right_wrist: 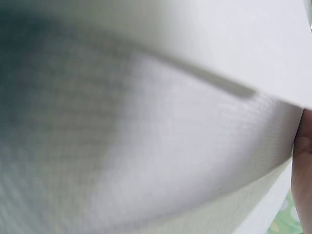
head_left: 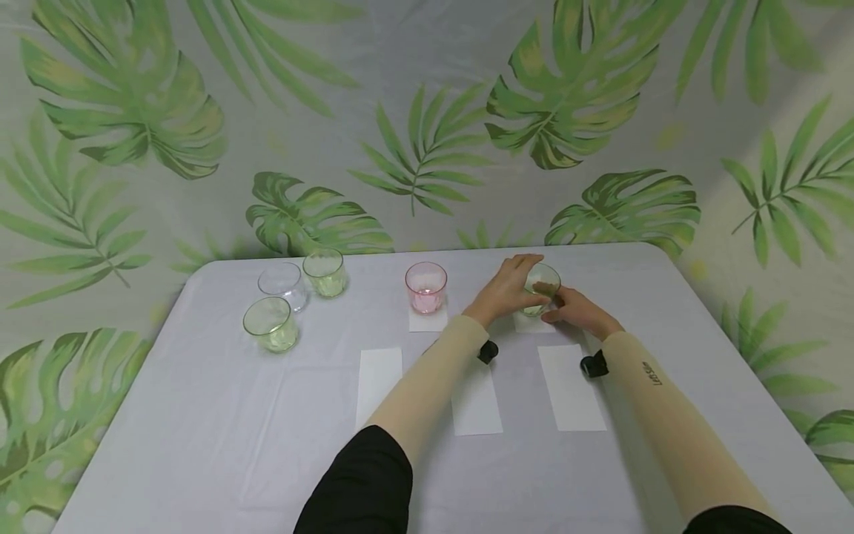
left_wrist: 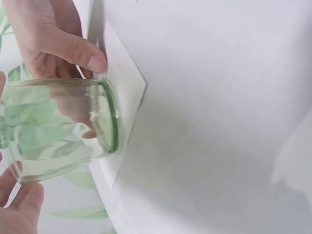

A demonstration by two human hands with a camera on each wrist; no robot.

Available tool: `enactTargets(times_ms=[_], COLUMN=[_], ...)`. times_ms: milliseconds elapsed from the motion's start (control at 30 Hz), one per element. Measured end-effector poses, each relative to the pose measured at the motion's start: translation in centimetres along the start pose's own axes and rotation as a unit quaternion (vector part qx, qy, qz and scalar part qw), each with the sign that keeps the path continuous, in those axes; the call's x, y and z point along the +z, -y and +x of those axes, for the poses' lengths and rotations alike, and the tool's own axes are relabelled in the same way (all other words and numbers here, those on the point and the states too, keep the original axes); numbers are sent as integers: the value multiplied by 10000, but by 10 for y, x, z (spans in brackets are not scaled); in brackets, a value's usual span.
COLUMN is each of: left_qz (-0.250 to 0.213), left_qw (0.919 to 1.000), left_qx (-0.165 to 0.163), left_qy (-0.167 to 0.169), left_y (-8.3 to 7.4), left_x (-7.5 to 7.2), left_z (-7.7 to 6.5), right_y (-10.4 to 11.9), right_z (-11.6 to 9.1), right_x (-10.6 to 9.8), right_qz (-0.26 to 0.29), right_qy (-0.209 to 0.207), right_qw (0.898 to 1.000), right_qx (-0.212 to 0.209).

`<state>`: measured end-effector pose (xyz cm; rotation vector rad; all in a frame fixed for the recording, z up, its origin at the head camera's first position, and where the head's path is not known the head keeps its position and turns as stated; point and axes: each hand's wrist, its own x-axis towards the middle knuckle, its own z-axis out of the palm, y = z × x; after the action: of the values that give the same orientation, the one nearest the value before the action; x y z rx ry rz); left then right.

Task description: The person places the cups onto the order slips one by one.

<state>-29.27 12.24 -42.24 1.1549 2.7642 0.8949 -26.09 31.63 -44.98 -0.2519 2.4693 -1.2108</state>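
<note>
A pale green glass point(head_left: 542, 276) stands upright over a white card point(head_left: 534, 324) at the table's back right. From its left side my left hand point(head_left: 510, 288) grips it near the rim, and the fingertips point(left_wrist: 29, 202) show at that rim in the left wrist view. On the other side my right hand point(head_left: 582, 311) holds it low, its thumb point(left_wrist: 95, 63) beside the base and other fingers seen through the glass. A pink glass point(head_left: 425, 289) sits on another white card point(head_left: 427, 320) left of my hands. The right wrist view mostly shows blurred cloth and white paper.
At the back left stand a clear glass point(head_left: 283, 283) and two green glasses, one behind point(head_left: 325, 276) and one in front point(head_left: 272, 328). White cards lie nearer me on the left point(head_left: 379, 374), middle point(head_left: 479, 408) and right point(head_left: 572, 393). A leaf-print cloth point(head_left: 427, 148) hangs behind the table.
</note>
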Motion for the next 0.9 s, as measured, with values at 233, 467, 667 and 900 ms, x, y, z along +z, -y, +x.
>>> enactTargets(times_ms=[233, 467, 667, 900], left_qz=[-400, -627, -790, -1004], left_qw=[9991, 9978, 9956, 9908], left_qx=[104, 212, 449, 631], left_qy=[4, -58, -239, -660], left_y=[-3, 1, 6, 21], left_x=[-16, -42, -68, -101], left_z=[-16, -44, -75, -119], right_y=[0, -1, 0, -1], right_z=[-1, 0, 0, -2], right_x=[-1, -1, 0, -1], right_qz=[-46, -329, -277, -139], right_qy=[-12, -135, -129, -105], right_qw=[10000, 9993, 9995, 9998], right_qx=[-7, 94, 65, -89])
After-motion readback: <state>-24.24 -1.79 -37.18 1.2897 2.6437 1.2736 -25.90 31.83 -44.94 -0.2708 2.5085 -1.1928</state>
